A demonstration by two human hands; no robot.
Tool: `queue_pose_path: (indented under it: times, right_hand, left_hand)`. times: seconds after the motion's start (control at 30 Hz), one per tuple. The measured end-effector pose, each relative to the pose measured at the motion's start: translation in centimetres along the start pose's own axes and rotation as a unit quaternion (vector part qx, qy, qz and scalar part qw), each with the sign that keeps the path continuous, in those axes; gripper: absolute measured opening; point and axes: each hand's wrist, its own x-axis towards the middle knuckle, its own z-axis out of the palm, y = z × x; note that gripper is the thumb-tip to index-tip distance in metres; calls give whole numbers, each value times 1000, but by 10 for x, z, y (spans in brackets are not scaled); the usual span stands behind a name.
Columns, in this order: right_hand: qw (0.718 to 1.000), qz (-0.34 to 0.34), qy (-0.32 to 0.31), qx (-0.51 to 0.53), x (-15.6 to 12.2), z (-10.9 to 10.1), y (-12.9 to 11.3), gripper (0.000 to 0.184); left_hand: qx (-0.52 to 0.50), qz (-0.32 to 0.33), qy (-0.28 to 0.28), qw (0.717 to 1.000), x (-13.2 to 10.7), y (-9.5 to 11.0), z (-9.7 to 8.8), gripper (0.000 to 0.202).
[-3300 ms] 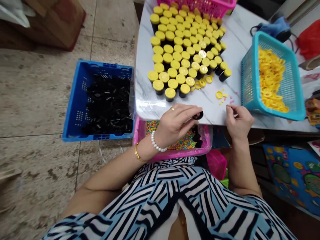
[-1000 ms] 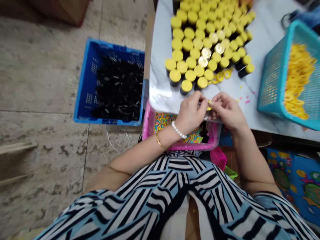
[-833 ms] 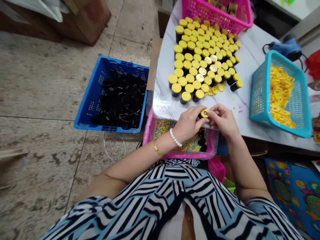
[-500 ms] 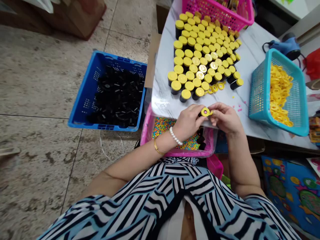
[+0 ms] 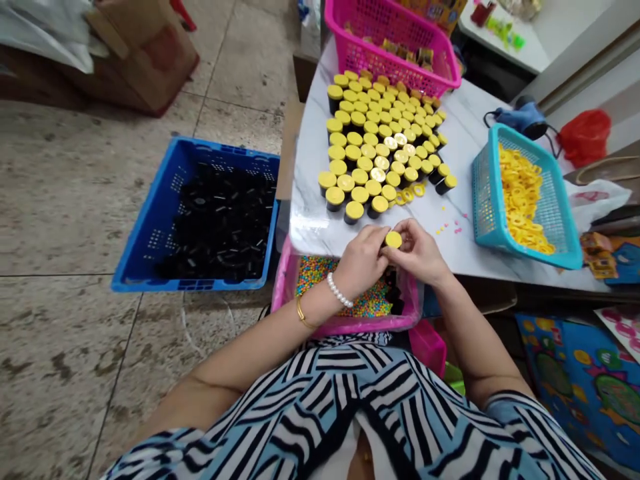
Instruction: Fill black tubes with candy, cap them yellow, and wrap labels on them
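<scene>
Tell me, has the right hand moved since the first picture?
Yes. The right hand has moved left, away from the teal basket, and is now at the yellow lid.

I could not read any words or numbers. The print on the orange box (image 5: 438, 13) was too small.

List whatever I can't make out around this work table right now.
All in the head view:
Body of the capped black container: mostly hidden by the left hand and right hand.
Some of the multicoloured balls: hidden by the left hand and left forearm.
Far rim of the pink perforated basket: partly cut off by the top edge.
Pink and yellow bits: too small to identify.
</scene>
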Motion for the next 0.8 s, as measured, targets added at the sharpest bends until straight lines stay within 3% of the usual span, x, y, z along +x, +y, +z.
queue_pose_path:
  times: [0.07, 0.13, 0.17, 0.23, 0.3, 0.37, 0.43, 0.53, 0.63, 0.8]
  right_hand:
    - [989, -11, 108, -100, 12, -18, 4, 35]
    - [957, -7, 227, -182, 34, -43, 14, 33]
    - [938, -2, 271, -214, 47, -57, 21, 31]
    - [915, 13, 303, -267, 70, -79, 36, 29]
    - [903, 27, 300, -306, 83, -89, 47, 33]
    - [890, 12, 307, -337, 83, -86, 51, 47]
    - [881, -43, 299, -364, 75, -72, 47, 54]
    - [892, -119, 205, -386, 63, -50, 37, 47]
    - [912, -116, 125, -374, 57, -39, 34, 40]
    - [911, -91, 136, -380, 26, -32, 39, 34]
  left_hand:
    - [-21, 25, 33, 999, -12, -1, 0, 48]
    - [-35, 56, 45, 997, -30, -4, -1, 41]
    - [-34, 73, 30, 996, -40, -6, -1, 33]
    - [-8, 92, -52, 994, -60, -13, -3, 21]
    - [62, 68, -184, 979, -76, -25, -5, 24]
    - [168, 0, -302, 938, -86, -38, -9, 28]
    - [248, -70, -362, 896, -92, -51, -13, 29]
    - [289, -123, -393, 864, -94, -66, -21, 28]
    - [298, -144, -423, 843, -95, -75, -27, 28]
    - [291, -157, -431, 840, -93, -71, -28, 31]
